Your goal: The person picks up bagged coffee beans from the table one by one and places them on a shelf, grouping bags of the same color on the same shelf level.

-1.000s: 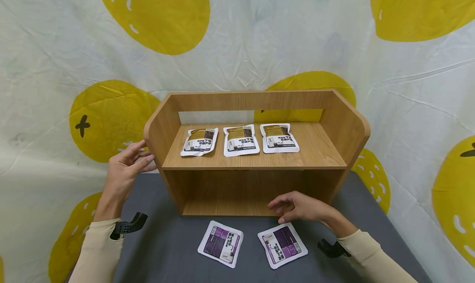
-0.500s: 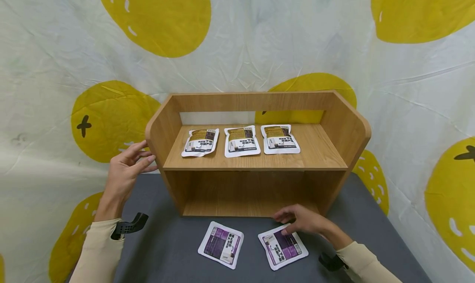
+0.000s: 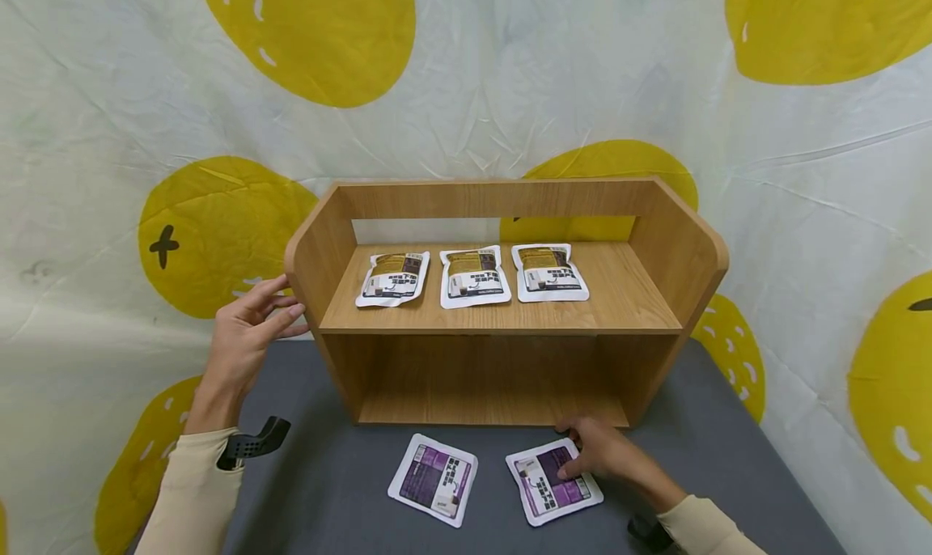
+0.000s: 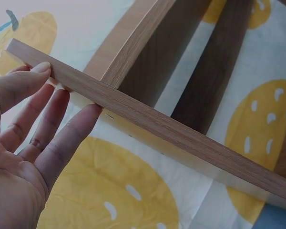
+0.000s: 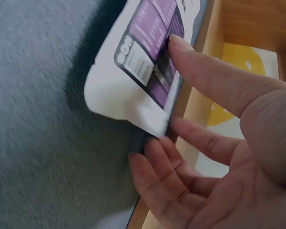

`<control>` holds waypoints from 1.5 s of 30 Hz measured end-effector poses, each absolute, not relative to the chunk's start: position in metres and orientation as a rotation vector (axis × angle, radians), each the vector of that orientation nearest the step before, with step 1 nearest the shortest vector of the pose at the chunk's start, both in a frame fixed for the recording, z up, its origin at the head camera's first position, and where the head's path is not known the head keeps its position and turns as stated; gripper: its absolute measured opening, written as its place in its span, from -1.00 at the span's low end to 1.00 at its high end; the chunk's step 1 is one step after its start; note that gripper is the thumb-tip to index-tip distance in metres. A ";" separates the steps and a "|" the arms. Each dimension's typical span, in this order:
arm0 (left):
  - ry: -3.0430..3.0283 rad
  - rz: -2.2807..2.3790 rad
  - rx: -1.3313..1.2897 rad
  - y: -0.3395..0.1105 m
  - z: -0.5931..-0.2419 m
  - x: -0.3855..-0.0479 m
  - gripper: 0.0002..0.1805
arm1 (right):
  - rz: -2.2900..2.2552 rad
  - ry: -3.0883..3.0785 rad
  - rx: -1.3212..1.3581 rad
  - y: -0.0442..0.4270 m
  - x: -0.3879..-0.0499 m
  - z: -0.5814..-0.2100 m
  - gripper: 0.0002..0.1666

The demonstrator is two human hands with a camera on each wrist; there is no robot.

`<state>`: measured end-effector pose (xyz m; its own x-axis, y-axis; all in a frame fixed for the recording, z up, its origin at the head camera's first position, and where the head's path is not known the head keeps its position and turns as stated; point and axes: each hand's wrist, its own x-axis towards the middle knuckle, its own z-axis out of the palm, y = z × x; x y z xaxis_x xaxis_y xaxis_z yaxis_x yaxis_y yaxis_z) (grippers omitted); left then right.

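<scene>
In the head view, a purple-and-white pouch [image 3: 546, 490] lies on the dark table in front of the wooden shelf [image 3: 502, 319]. My right hand [image 3: 615, 458] has its thumb on the top face of this pouch and its other fingers curled at the far edge, also visible in the right wrist view; their tips are partly hidden. Another purple pouch [image 3: 434, 480] lies to its left, untouched. At the shelf's left side panel [image 4: 152, 117], my left hand [image 3: 240, 336] rests its thumb on the front edge, with extended fingers against the outer side.
Three brown-and-white pouches lie in a row on the upper board: left [image 3: 393, 279], middle [image 3: 475, 277] and right [image 3: 549, 273]. Below them is the lower compartment [image 3: 473, 381]. A pale curtain [image 3: 466, 69] with large yellow shapes hangs behind.
My right hand has come down and toward me, from above the right purple pouch's far edge to contact with it. My left hand stays against the side panel.
</scene>
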<state>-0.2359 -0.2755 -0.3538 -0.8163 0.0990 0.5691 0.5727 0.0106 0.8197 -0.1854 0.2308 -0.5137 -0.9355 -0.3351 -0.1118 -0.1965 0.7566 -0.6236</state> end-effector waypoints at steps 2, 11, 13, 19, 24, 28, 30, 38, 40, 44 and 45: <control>-1.946 -1.865 -0.690 -0.276 -0.354 -0.236 -0.44 | -0.884 2.786 -0.422 0.227 -0.183 -0.514 -0.19; -1.960 -1.862 -0.670 -0.275 -0.351 -0.235 -0.45 | -0.970 2.654 -0.648 0.218 -0.182 -0.514 -0.17; -1.963 -1.857 -0.670 -0.275 -0.351 -0.236 -0.45 | -1.011 2.610 -0.692 0.217 -0.183 -0.514 -0.17; -1.967 -1.845 -0.683 -0.275 -0.352 -0.237 -0.46 | -1.124 2.498 -0.815 0.216 -0.190 -0.517 -0.23; -1.969 -1.848 -0.669 -0.275 -0.353 -0.236 -0.45 | -1.171 2.412 -0.914 0.214 -0.195 -0.516 -0.29; -1.967 -1.862 -0.660 -0.274 -0.353 -0.236 -0.45 | -1.197 2.314 -1.026 0.212 -0.197 -0.516 -0.39; -1.967 -1.861 -0.657 -0.274 -0.353 -0.235 -0.45 | -1.208 2.276 -1.065 0.211 -0.199 -0.516 -0.45; -1.963 -1.850 -0.669 -0.274 -0.353 -0.235 -0.45 | -1.258 2.262 -0.956 0.212 -0.199 -0.517 -0.60; -1.960 -1.853 -0.674 -0.275 -0.353 -0.236 -0.45 | -1.250 2.265 -0.931 0.213 -0.200 -0.518 -0.59; -1.954 -1.862 -0.679 -0.275 -0.353 -0.235 -0.45 | -1.244 2.260 -0.906 0.212 -0.199 -0.520 -0.49; -1.952 -1.864 -0.678 -0.275 -0.353 -0.235 -0.45 | -1.252 2.253 -0.897 0.212 -0.199 -0.521 -0.46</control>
